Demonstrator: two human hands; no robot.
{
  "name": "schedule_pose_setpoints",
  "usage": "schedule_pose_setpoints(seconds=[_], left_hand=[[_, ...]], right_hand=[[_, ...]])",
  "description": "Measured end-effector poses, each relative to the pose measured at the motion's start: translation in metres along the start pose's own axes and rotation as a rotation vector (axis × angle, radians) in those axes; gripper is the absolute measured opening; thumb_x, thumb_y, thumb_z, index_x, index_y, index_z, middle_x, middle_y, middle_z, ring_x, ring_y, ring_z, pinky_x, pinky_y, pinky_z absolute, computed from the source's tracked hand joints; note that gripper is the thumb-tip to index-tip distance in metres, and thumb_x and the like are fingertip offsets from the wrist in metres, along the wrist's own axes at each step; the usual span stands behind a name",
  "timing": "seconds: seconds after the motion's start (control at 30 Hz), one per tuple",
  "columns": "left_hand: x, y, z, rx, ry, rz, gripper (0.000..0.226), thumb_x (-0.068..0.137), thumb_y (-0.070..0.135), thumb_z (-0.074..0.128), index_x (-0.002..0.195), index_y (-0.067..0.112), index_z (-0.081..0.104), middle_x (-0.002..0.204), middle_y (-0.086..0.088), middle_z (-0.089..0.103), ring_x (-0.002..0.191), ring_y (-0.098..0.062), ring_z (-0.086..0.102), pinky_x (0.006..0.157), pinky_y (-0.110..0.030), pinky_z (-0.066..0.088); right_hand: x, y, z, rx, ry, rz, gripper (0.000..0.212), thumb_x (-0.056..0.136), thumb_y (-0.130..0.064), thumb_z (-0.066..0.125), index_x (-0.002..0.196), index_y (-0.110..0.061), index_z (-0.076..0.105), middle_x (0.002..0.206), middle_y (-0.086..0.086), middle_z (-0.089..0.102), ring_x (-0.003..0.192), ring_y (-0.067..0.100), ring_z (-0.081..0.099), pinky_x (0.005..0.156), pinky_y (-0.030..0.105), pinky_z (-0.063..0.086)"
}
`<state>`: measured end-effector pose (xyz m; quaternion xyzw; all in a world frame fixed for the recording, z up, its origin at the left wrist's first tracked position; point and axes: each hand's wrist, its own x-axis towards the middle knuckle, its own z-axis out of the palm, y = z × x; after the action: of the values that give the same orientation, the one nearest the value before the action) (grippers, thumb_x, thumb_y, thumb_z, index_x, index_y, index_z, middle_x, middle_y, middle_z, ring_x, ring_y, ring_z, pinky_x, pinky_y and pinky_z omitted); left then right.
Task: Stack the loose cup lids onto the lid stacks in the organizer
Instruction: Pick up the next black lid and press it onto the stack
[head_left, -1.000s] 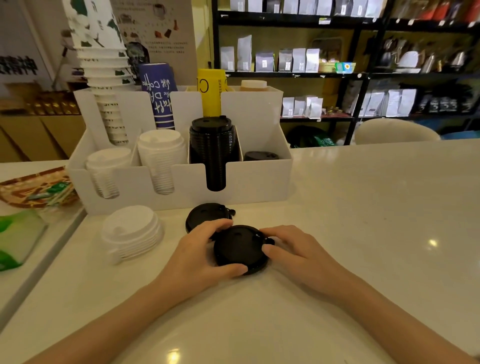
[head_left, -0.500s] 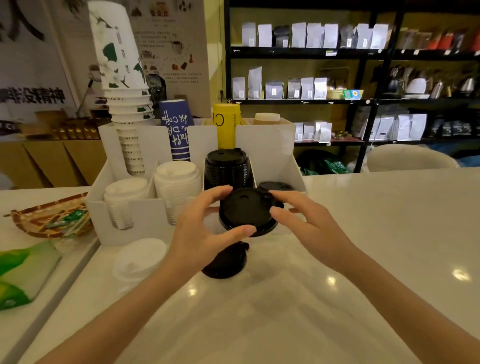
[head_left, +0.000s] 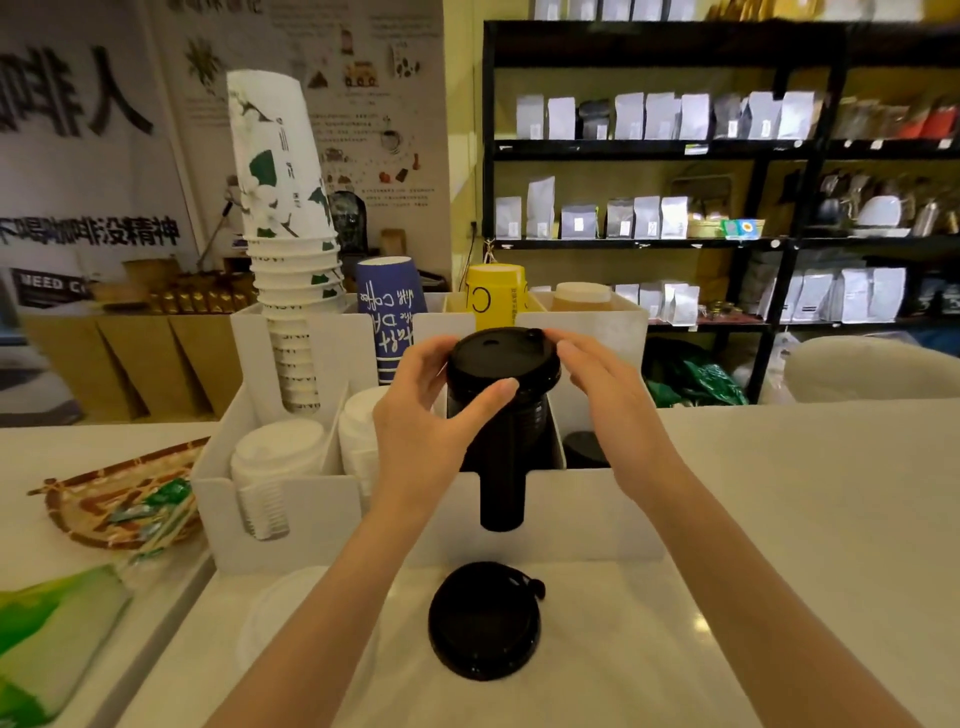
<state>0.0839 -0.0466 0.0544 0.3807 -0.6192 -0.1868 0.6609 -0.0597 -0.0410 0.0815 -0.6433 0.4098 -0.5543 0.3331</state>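
A black cup lid (head_left: 503, 358) sits on top of the black lid stack (head_left: 503, 467) in the white organizer (head_left: 587, 519). My left hand (head_left: 426, 415) grips its left rim, thumb across the front. Fingers of my right hand (head_left: 608, 384) touch its right rim. Another loose black lid (head_left: 484, 621) lies on the counter in front of the organizer. A pile of loose white lids (head_left: 283, 608) lies left of it, partly hidden by my left forearm. Two white lid stacks (head_left: 278, 452) fill the organizer's left slots, and a low black stack (head_left: 584, 447) sits in the right slot.
Tall stacks of paper cups (head_left: 291, 249), a blue cup (head_left: 389, 306) and a yellow cup (head_left: 496, 293) stand in the organizer's back row. A woven tray (head_left: 98, 499) with packets lies at left, a green packet (head_left: 47, 634) in front of it. Shelves stand behind the counter.
Both hands lifted the black lid off the counter and carried it up and forward onto the top of the black lid stack. The view has tilted upward.
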Motion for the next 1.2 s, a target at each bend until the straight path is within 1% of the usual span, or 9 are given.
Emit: schedule_pose_setpoints(seconds=[0.1,0.2,0.3,0.43,0.53,0.7,0.87,1.03,1.2], left_hand=[[0.009,-0.01,0.005,0.049,0.023,-0.047,0.045,0.065,0.031,0.074,0.104,0.028,0.052,0.102,0.02,0.058,0.105,-0.003,0.057,0.094,-0.021,0.046],[0.014,-0.016,0.008,0.12,0.016,-0.084,0.049,0.068,0.032,0.073,0.111,0.023,0.052,0.109,0.011,0.058,0.11,-0.01,0.054,0.097,-0.028,0.044],[0.017,-0.021,0.008,0.186,-0.008,-0.094,0.053,0.069,0.034,0.071,0.116,0.021,0.052,0.112,0.007,0.058,0.109,-0.009,0.052,0.093,-0.024,0.042],[0.018,-0.025,0.01,0.265,-0.014,-0.073,0.054,0.069,0.036,0.071,0.117,0.02,0.051,0.108,0.01,0.056,0.104,-0.005,0.05,0.084,-0.009,0.038],[0.017,-0.025,0.012,0.314,-0.031,-0.072,0.055,0.07,0.037,0.07,0.118,0.019,0.051,0.115,0.003,0.06,0.104,-0.005,0.049,0.077,-0.004,0.034],[0.017,-0.023,0.012,0.368,-0.039,-0.075,0.061,0.069,0.041,0.068,0.122,0.019,0.046,0.125,-0.002,0.059,0.11,-0.009,0.05,0.087,-0.017,0.037],[0.022,-0.018,0.005,0.364,-0.109,-0.119,0.061,0.07,0.038,0.069,0.123,0.018,0.045,0.127,-0.004,0.058,0.116,-0.015,0.051,0.091,-0.022,0.038],[0.017,-0.016,0.008,0.429,-0.083,-0.091,0.059,0.069,0.04,0.07,0.12,0.018,0.048,0.122,-0.002,0.06,0.111,-0.014,0.052,0.086,-0.02,0.038],[0.01,-0.018,0.017,0.56,-0.025,-0.026,0.059,0.07,0.047,0.067,0.118,0.019,0.048,0.117,0.001,0.06,0.108,-0.012,0.051,0.083,-0.02,0.037]], right_hand=[[0.011,0.009,0.004,0.068,-0.03,0.058,0.027,0.095,-0.033,0.031,0.116,-0.036,0.047,0.087,-0.032,0.044,0.062,-0.034,0.038,0.056,-0.01,0.03],[0.02,0.017,0.008,0.104,-0.039,0.121,0.013,0.095,-0.033,0.032,0.1,-0.037,0.044,0.083,-0.028,0.041,0.064,-0.025,0.041,0.058,-0.003,0.034],[0.026,0.027,0.011,0.09,-0.045,0.124,0.019,0.096,-0.028,0.031,0.086,-0.037,0.045,0.082,-0.021,0.044,0.061,-0.023,0.047,0.052,-0.006,0.036],[0.03,0.04,0.011,0.083,-0.065,0.139,0.02,0.095,-0.032,0.031,0.09,-0.039,0.048,0.089,-0.015,0.052,0.069,-0.022,0.05,0.058,-0.004,0.038],[0.033,0.045,0.009,0.054,-0.066,0.145,0.018,0.096,-0.03,0.031,0.098,-0.037,0.048,0.087,-0.025,0.046,0.073,-0.016,0.048,0.059,-0.004,0.037],[0.03,0.045,0.003,-0.008,-0.127,0.099,0.019,0.097,-0.025,0.026,0.106,-0.033,0.041,0.086,-0.027,0.041,0.063,-0.035,0.04,0.055,-0.012,0.03],[0.029,0.046,0.002,-0.156,-0.093,0.004,0.019,0.097,-0.023,0.029,0.102,-0.031,0.046,0.086,-0.025,0.044,0.071,-0.036,0.037,0.061,-0.013,0.026],[0.029,0.051,0.003,-0.131,-0.048,-0.019,0.037,0.095,-0.034,0.029,0.111,-0.016,0.056,0.108,0.006,0.06,0.099,0.002,0.053,0.08,0.012,0.04],[0.029,0.056,0.003,-0.092,-0.1,0.024,0.042,0.093,-0.04,0.029,0.128,-0.024,0.047,0.124,0.0,0.056,0.117,0.011,0.048,0.101,0.027,0.035]])
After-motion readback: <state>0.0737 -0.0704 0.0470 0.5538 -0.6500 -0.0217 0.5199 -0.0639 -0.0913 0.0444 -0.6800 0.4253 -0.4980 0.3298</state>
